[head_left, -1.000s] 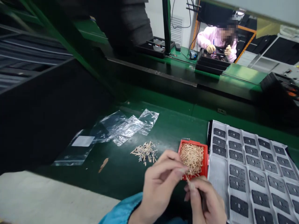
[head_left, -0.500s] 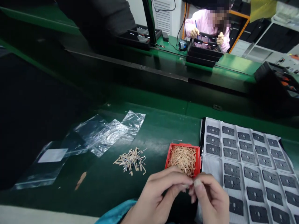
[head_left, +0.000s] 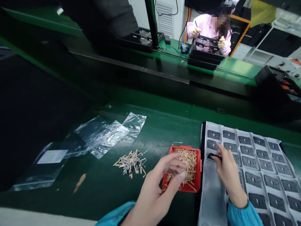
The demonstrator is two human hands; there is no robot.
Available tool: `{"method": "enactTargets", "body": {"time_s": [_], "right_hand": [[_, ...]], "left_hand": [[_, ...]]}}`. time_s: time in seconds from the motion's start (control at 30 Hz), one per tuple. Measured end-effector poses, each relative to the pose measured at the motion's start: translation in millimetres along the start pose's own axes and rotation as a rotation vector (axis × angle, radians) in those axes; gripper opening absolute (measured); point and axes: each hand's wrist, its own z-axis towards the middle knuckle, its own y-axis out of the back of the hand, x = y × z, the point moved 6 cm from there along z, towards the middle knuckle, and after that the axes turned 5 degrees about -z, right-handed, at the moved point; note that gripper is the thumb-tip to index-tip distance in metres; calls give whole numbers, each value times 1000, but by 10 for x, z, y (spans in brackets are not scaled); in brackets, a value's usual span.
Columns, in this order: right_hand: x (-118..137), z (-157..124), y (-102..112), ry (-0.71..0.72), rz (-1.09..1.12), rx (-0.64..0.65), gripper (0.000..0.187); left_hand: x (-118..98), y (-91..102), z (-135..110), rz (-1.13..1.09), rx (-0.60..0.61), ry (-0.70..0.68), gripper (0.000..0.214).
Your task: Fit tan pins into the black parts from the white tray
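Observation:
My left hand (head_left: 162, 180) hovers over the near left part of a red box (head_left: 198, 180), its fingers curved and apart, with nothing visible in them. Small tan, bent metal-looking strips (head_left: 190, 161) fill the box. At the white tray (head_left: 211, 191), my right hand (head_left: 229, 171) pinches the edge of a black flat plate (head_left: 212, 157) in the left column. My fingers cover part of that plate. Similar dark plates (head_left: 252, 179) with small cut-outs lie in rows across the tray's compartments.
Left of the box lies a loose heap of strips (head_left: 133, 163). Clear plastic bags (head_left: 110, 135) and a brown scrap (head_left: 80, 182) are farther left. Across the bench, a person in a pink top (head_left: 204, 23) works behind stacked black trays (head_left: 204, 59).
My hands were together in front of the red box and have parted. The right moved forward and right to the tray with a black plate; the left has opened.

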Motion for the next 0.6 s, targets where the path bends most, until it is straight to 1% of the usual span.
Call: {"method": "enactTargets", "body": {"time_s": [0.07,0.1,0.17,0.2,0.27,0.3,0.33,0.37,0.43,0.47,0.5,0.53,0.6], "right_hand": [[190,-100,149,-55,58,-42,42],[309,-165,219,-105,139,-65,43],[557,-328,292,-267,436,-114,53],[692,-416,285,-338,611,-132,60],[931,-580,212,-446,878,-141,67],[1009,-645,175,-479,959,-144,66],[1047,-696,155,-500,1004,-156,63],[1050,-728,167,-495,1018,-188,59],[990,-750,305,-399,958,-309,47],[963,-745,404,-321,890,-360,39],[952,-731,497,-242,812,-384,30],[963,-708,569,-172,737,-370,21],[1023,-641,619,-97,637,-247,8]], "left_hand": [[30,-63,15,-48,12,68,33],[51,-117,27,-85,36,101,37],[91,-255,48,-213,103,145,46],[108,-327,52,-299,134,160,44],[142,-447,45,-474,172,191,27],[154,-477,36,-544,161,199,23],[165,-485,26,-588,130,206,26],[175,-475,15,-608,90,216,32],[184,-449,-6,-582,50,255,35],[180,-442,-12,-542,62,280,34],[165,-436,-13,-492,86,294,32],[138,-425,-7,-439,109,286,28],[54,-395,14,-343,129,222,19]]}}
